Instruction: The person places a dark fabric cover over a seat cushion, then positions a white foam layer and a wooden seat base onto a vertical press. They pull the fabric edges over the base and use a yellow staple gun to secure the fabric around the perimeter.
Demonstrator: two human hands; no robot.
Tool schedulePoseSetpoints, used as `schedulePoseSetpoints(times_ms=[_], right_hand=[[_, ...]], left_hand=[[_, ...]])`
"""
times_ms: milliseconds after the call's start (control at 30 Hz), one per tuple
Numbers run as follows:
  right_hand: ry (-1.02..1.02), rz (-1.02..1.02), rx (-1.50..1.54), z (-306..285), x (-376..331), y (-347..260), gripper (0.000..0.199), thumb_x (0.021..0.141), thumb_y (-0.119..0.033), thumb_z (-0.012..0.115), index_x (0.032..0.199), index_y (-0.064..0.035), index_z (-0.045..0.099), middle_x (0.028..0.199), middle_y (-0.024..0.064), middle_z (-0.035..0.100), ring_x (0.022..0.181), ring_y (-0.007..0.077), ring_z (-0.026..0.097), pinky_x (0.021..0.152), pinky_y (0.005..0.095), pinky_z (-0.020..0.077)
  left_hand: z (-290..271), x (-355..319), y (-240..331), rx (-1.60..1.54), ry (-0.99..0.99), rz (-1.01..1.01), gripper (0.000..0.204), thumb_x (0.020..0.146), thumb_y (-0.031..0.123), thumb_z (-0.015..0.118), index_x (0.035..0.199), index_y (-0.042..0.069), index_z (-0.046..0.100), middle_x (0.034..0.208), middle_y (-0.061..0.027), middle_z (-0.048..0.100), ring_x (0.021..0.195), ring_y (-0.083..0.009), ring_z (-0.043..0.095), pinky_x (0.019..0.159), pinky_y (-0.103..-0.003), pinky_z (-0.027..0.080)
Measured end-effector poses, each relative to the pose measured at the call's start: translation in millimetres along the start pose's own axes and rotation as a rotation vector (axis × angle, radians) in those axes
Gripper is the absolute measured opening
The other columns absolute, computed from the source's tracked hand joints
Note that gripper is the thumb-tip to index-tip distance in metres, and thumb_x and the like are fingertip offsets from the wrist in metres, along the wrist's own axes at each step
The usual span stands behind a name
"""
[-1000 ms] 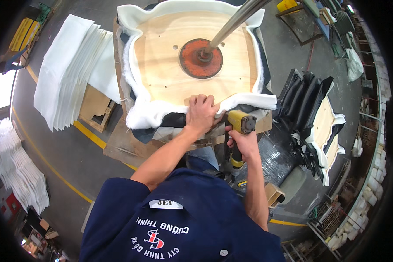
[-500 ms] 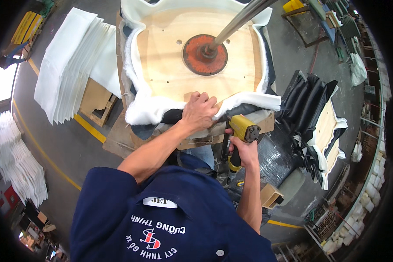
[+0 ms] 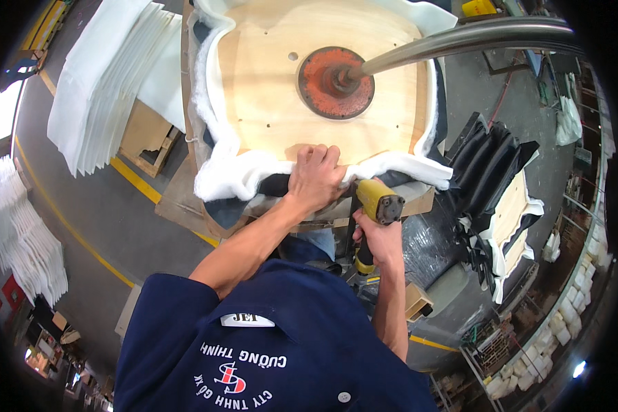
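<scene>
A pale wooden seat board (image 3: 254,89) lies on a work stand, with white padding (image 3: 237,175) and black fabric (image 3: 273,185) around its edges. A round orange metal disc (image 3: 336,103) on a bent steel rod (image 3: 474,36) presses on the board's middle. At the near edge, my left hand (image 3: 316,180) is closed, its curled fingers holding the black fabric against the wood. My right hand (image 3: 381,240) grips a yellow staple gun (image 3: 380,200) by its handle. The gun's nose is by the near edge, just right of my left hand; its tip is mostly hidden.
Stacked white padding sheets (image 3: 110,82) stand at the left, with another white pile (image 3: 24,233) farther left. To the right are black upholstery covers (image 3: 491,165) and padded wooden boards (image 3: 511,213). A small wooden box (image 3: 417,302) sits low on the right.
My view has shifted slightly, and the steel rod now slants more to the right. The staple gun's nose is closer to the padded edge and my left hand. Both hands keep their holds.
</scene>
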State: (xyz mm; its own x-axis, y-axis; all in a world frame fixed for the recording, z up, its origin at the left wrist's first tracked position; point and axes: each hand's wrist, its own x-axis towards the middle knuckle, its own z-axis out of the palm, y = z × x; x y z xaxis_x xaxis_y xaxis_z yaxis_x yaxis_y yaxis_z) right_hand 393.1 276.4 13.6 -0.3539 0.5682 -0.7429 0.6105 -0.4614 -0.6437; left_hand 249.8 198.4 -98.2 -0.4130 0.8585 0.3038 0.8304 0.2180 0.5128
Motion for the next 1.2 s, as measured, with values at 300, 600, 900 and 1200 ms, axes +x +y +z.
schedulePoseSetpoints(times_ms=[300, 600, 900, 1200], right_hand=[[0.017, -0.012, 0.048, 14.0, -11.5, -0.6, 0.077, 0.083, 0.009, 0.06, 0.154, -0.0091, 0.038, 0.102, 0.0119, 0.068, 0.056, 0.0126, 0.059, 0.05, 0.027, 0.0487], [0.031, -0.069, 0.08, 2.0, -14.7, 19.2, 0.079, 0.084, 0.008, 0.059, 0.157, -0.0117, 0.034, 0.103, 0.012, 0.068, 0.059, 0.0125, 0.058, 0.053, 0.027, 0.0504], [0.054, -0.103, 0.135, -12.3, -18.1, 41.4, 0.08, 0.082, 0.008, 0.06, 0.156, -0.0094, 0.035, 0.108, 0.0123, 0.069, 0.06, 0.0118, 0.059, 0.054, 0.0269, 0.0518], [-0.009, -0.06, 0.078, -5.9, -11.8, 17.1, 0.08, 0.082, 0.009, 0.061, 0.156, -0.011, 0.036, 0.107, 0.0125, 0.07, 0.06, 0.0117, 0.059, 0.054, 0.0276, 0.0507]], left_hand=[[5.1, 0.1, 1.3, 0.052, 0.017, -0.017, 0.031, 0.083, 0.037, 0.073, 0.071, 0.009, 0.07, 0.091, -0.0052, 0.055, 0.099, -0.0255, 0.049, 0.087, -0.045, 0.033], [5.5, 5.4, 5.4, -0.033, -0.008, -0.007, 0.034, 0.083, 0.041, 0.073, 0.075, 0.009, 0.07, 0.093, -0.006, 0.057, 0.099, -0.0263, 0.05, 0.088, -0.046, 0.036], [-31.0, 4.7, -10.5, 0.046, -0.262, 0.21, 0.057, 0.075, 0.059, 0.073, 0.092, 0.005, 0.072, 0.103, -0.0089, 0.058, 0.105, -0.0292, 0.051, 0.091, -0.044, 0.039], [-3.9, -5.9, -9.9, 0.008, -0.066, 0.119, 0.032, 0.075, 0.043, 0.077, 0.08, 0.011, 0.073, 0.102, -0.0052, 0.055, 0.104, -0.0278, 0.045, 0.09, -0.045, 0.033]])
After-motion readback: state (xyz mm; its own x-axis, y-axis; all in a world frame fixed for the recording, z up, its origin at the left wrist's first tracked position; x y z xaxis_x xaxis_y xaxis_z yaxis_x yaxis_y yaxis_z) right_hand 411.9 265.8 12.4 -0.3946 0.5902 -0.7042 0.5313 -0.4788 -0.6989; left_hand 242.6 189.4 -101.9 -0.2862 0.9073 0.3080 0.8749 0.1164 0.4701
